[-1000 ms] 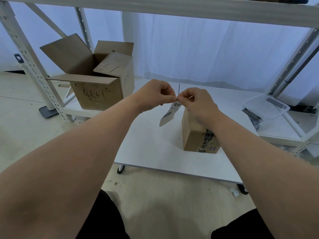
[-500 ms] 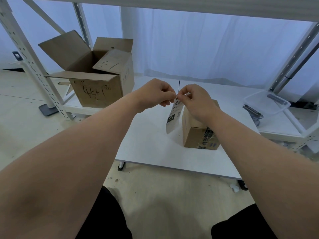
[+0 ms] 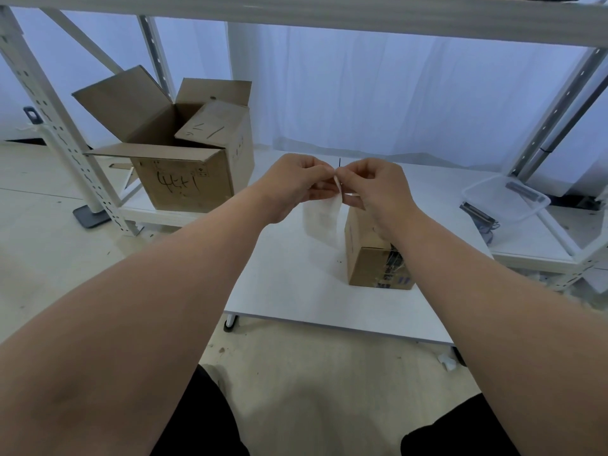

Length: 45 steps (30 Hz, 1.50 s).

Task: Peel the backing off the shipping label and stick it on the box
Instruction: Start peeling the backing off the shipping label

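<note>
Fingertips of my left hand (image 3: 297,185) and right hand (image 3: 375,189) pinch the shipping label (image 3: 324,210) at its top corner, held up so the backing can split. It hangs just above the box (image 3: 371,258) on the white table (image 3: 296,291).

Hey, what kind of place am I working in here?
Probably a packing or stockroom area: perforated metal shelving uprights, an open cardboard box with marker writing on the low shelf, and a small taped box on a low white table where both hands pinch a label.
</note>
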Available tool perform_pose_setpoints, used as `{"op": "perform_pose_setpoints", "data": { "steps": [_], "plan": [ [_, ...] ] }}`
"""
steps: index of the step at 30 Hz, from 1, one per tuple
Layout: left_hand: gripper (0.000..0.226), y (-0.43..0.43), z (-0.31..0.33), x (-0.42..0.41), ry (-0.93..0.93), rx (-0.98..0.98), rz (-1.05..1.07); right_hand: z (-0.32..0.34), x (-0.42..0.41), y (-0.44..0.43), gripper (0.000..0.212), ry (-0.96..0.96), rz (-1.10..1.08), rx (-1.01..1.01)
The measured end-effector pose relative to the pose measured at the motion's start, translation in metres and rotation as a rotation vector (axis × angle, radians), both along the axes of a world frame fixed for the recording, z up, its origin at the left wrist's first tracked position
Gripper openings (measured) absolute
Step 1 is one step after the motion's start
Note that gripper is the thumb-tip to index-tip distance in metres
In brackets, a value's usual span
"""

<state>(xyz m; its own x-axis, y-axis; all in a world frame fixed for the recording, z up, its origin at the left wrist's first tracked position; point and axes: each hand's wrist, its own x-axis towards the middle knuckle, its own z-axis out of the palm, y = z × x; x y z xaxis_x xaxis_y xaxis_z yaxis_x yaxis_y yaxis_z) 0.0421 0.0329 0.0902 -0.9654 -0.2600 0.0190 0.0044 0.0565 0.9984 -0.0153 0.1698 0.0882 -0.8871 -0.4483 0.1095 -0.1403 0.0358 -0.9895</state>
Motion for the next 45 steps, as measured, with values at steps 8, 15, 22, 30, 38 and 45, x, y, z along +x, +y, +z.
{"op": "perform_pose_setpoints", "data": {
  "steps": [8, 15, 22, 30, 38, 45],
  "plan": [
    [0.013, 0.0022, -0.0053, -0.0011, 0.015, -0.186, 0.037, -0.0047, -0.0062, 0.0040, 0.015, 0.042, 0.031, 0.027],
    [0.013, 0.0033, -0.0056, -0.0023, 0.002, -0.308, 0.063, -0.0061, -0.0069, 0.0062, 0.011, 0.028, 0.055, -0.001],
    [0.014, 0.0036, -0.0055, -0.0014, 0.015, -0.326, 0.059, -0.0052, -0.0051, 0.0052, 0.010, 0.002, 0.042, -0.011],
    [0.012, 0.0042, -0.0038, 0.0014, 0.040, -0.331, 0.071, -0.0037, -0.0052, 0.0075, 0.011, -0.061, 0.065, -0.024],
    [0.010, 0.0057, -0.0030, 0.0013, 0.052, -0.324, 0.085, -0.0019, -0.0043, 0.0090, 0.006, -0.105, 0.074, -0.040],
    [0.011, 0.0084, -0.0007, 0.0012, 0.080, -0.361, 0.119, -0.0024, -0.0054, 0.0087, 0.007, -0.093, 0.056, -0.010]
  ]
}}
